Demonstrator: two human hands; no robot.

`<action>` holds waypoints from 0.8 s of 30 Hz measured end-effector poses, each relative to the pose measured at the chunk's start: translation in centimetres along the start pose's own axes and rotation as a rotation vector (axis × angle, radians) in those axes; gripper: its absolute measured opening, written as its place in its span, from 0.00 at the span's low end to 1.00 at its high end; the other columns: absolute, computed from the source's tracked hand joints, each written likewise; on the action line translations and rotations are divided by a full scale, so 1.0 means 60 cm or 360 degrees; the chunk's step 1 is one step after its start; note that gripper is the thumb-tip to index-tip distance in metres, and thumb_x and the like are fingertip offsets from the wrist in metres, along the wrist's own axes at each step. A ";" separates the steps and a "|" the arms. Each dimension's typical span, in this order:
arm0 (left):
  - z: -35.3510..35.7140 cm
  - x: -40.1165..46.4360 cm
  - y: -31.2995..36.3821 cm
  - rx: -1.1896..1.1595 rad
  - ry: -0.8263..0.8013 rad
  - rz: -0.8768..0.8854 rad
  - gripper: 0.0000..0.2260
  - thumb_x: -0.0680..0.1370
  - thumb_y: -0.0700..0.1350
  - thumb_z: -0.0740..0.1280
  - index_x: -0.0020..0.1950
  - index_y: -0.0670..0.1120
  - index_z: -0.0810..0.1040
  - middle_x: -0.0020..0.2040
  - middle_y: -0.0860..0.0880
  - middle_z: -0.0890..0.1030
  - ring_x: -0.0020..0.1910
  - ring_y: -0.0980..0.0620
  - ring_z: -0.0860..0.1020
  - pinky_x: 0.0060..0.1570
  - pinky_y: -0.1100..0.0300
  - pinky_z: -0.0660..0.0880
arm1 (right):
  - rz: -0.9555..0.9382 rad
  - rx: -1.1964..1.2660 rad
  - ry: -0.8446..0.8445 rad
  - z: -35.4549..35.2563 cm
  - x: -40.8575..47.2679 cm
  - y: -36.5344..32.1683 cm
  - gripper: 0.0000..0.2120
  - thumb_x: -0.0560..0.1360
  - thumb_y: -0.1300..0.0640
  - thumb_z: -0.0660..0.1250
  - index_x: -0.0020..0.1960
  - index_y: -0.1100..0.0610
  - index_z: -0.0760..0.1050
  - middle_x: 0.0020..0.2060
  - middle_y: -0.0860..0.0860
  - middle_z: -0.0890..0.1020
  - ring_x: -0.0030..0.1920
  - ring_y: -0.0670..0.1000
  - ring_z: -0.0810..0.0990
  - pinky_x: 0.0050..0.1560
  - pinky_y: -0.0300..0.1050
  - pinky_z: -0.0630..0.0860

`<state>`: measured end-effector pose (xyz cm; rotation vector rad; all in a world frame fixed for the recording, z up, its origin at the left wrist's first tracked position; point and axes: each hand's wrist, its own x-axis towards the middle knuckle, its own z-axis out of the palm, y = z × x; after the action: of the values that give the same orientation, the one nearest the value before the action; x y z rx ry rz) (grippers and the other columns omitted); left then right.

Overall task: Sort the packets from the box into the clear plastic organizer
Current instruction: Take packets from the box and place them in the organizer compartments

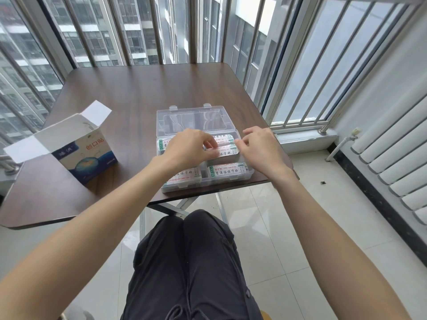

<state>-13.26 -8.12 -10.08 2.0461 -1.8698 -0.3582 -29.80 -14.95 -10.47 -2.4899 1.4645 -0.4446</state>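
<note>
Both hands, left (189, 146) and right (258, 148), pinch one packet (225, 151) over the organizer (208, 181), opened box (85, 153) left.

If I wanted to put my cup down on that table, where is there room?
The far half of the table, between the organizer's open lid and the window-side edge, is bare. So is the strip between the box and the organizer. The near right corner is crowded: the organizer sits there with the left hand and right hand over the packets.

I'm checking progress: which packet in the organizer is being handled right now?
The packet in the far right compartment: both hands pinch it, left hand, right hand. The near packets lie untouched.
</note>
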 end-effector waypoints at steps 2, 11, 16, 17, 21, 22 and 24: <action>0.000 0.001 0.002 0.0026 -0.0008 0.0003 0.12 0.75 0.56 0.68 0.53 0.52 0.82 0.51 0.53 0.83 0.46 0.54 0.79 0.48 0.55 0.78 | 0.0019 0.0037 0.0039 -0.005 -0.001 0.003 0.18 0.79 0.50 0.59 0.46 0.59 0.84 0.61 0.49 0.77 0.63 0.56 0.68 0.57 0.48 0.68; 0.002 0.003 0.005 0.0064 -0.0026 0.0005 0.12 0.74 0.57 0.67 0.52 0.52 0.81 0.50 0.54 0.83 0.45 0.54 0.79 0.45 0.57 0.77 | -0.0041 -0.0102 -0.0071 -0.005 0.001 -0.001 0.16 0.75 0.46 0.67 0.44 0.59 0.83 0.58 0.50 0.78 0.62 0.54 0.69 0.58 0.49 0.70; 0.003 0.005 0.007 0.0101 0.0024 0.0041 0.12 0.75 0.56 0.66 0.54 0.52 0.81 0.51 0.54 0.82 0.44 0.56 0.76 0.39 0.63 0.70 | 0.0017 -0.0028 -0.0040 -0.003 -0.001 0.005 0.15 0.74 0.45 0.68 0.44 0.57 0.84 0.53 0.50 0.80 0.60 0.55 0.71 0.55 0.48 0.72; 0.003 0.005 0.007 0.0104 0.0037 0.0055 0.12 0.76 0.55 0.66 0.54 0.52 0.81 0.52 0.54 0.82 0.43 0.56 0.75 0.37 0.65 0.67 | -0.0007 -0.0025 -0.0028 -0.002 -0.001 0.006 0.14 0.74 0.45 0.68 0.46 0.56 0.83 0.54 0.50 0.80 0.60 0.55 0.71 0.55 0.48 0.72; 0.004 0.006 0.004 0.0123 0.0070 0.0105 0.12 0.76 0.55 0.66 0.55 0.52 0.81 0.51 0.54 0.82 0.43 0.57 0.73 0.31 0.68 0.63 | -0.0159 0.0140 -0.0107 -0.001 0.003 0.014 0.08 0.75 0.48 0.67 0.52 0.48 0.81 0.62 0.48 0.75 0.65 0.51 0.68 0.60 0.47 0.67; 0.004 0.006 0.003 0.0138 0.0080 0.0119 0.12 0.76 0.55 0.66 0.55 0.52 0.81 0.51 0.54 0.82 0.43 0.57 0.73 0.31 0.69 0.63 | -0.0149 0.0177 -0.0161 -0.001 0.005 0.016 0.08 0.75 0.49 0.67 0.51 0.48 0.81 0.63 0.48 0.74 0.66 0.52 0.67 0.61 0.47 0.65; 0.008 0.006 0.002 0.0157 0.0086 0.0130 0.13 0.76 0.55 0.66 0.56 0.52 0.81 0.51 0.54 0.83 0.42 0.57 0.73 0.32 0.68 0.63 | -0.0106 0.0249 -0.0238 0.002 0.010 0.021 0.06 0.74 0.49 0.68 0.49 0.47 0.81 0.64 0.50 0.73 0.67 0.53 0.67 0.63 0.48 0.64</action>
<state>-13.54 -8.50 -10.44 2.0131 -1.9670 -0.1918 -30.50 -16.09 -10.93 -2.3969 1.2445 -0.3608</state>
